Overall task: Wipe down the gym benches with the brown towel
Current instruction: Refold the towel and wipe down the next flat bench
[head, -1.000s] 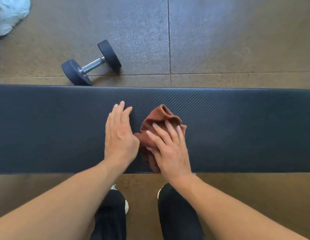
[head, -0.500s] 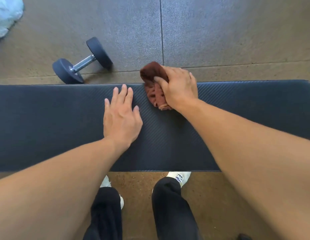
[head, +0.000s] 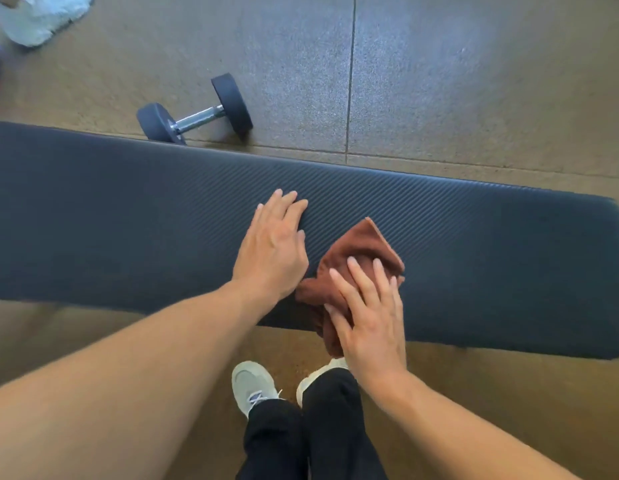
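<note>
The brown towel (head: 361, 252) lies bunched on the dark ribbed pad of the gym bench, the worktop (head: 128, 216) here, near its near edge and a little right of the middle, with one fold drooping over that near edge. The right hand (head: 368, 317) lies flat on top of the towel, fingers straight and spread, pressing the cloth down rather than gripping it. The left hand (head: 271, 247) rests palm-down on the bare pad just left of the towel, fingers straight and together, holding nothing; its edge looks to touch or nearly touch the cloth. From this pose the wiping is judged to be under way in the middle stretch of the pad. How much of the surface has been covered cannot be read: the pad shows no streaks, wet marks or dirt to tell wiped from unwiped. The long left stretch and the rounded right end of the worktop are well apart from the towel, so those parts likely remain to be passed over, and the task speaks of more than one bench, while only this one is in view. On the floor beyond the far edge lies a dumbbell (head: 197, 112), and a white bundle (head: 41, 15) sits at the far left corner.
</note>
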### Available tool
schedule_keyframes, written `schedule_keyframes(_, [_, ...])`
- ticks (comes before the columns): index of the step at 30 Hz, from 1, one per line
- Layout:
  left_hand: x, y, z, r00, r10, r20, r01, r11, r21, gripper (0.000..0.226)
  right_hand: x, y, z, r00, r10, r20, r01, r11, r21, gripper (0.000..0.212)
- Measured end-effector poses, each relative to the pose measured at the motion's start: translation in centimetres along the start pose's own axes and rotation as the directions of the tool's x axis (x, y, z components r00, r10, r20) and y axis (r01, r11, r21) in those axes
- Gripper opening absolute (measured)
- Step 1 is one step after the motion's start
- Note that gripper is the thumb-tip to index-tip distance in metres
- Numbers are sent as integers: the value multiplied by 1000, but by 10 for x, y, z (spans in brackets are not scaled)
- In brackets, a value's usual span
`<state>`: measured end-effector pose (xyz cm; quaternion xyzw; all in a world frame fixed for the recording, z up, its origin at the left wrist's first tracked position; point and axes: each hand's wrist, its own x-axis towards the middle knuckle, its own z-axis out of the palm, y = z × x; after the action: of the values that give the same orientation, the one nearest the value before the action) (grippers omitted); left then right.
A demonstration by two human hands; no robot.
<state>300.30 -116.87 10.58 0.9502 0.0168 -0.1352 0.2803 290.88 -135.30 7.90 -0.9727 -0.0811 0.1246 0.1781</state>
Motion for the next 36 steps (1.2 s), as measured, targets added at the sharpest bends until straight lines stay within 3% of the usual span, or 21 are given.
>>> schedule_keyframes(4, [-75, -37, 4, 1000, -16, 9, 17, 999, -44, 53, -13, -15, 6, 996, 81, 33, -81, 997, -17, 48])
schedule_keyframes(8, [-128, -72, 3, 999, -46, 2, 46, 999, -28, 57, 21, -17, -8, 996, 55, 67, -54, 998, -25, 55])
schedule_keyframes(15, [-151, -86, 0, 992, -102, -79, 93, 989, -116, 57, 183, -76, -29, 977, 210, 35, -212, 976, 46, 56])
schedule_keyframes(18, [-157, -93, 0, 952, -259, -163, 220, 950, -220, 61, 188, -111, -9, 996, 91, -4, -91, 995, -51, 63])
schedule_keyframes(21, [-170, -109, -2, 911, -356, -207, 308, 923, -231, 63, 123, -126, 15, 989, -135, -52, 132, 989, -65, 61])
schedule_keyframes(24, [-186, -122, -3, 913, -356, -200, 323, 930, -177, 64, 34, -110, 35, 893, -450, 5, 448, 888, -105, 55])
schedule_keyframes(26, [-192, -122, -5, 917, -356, -180, 330, 930, -159, 64, 2, -89, 40, 811, -576, 100, 585, 800, -136, 58])
schedule_keyframes(31, [-180, -104, -3, 929, -331, -166, 309, 940, -146, 62, 11, -75, 36, 750, -639, 168, 660, 735, -152, 77])
schedule_keyframes(36, [-148, -71, 4, 918, -343, -198, 309, 933, -183, 57, 28, -62, 20, 705, -685, 184, 700, 714, -27, 55])
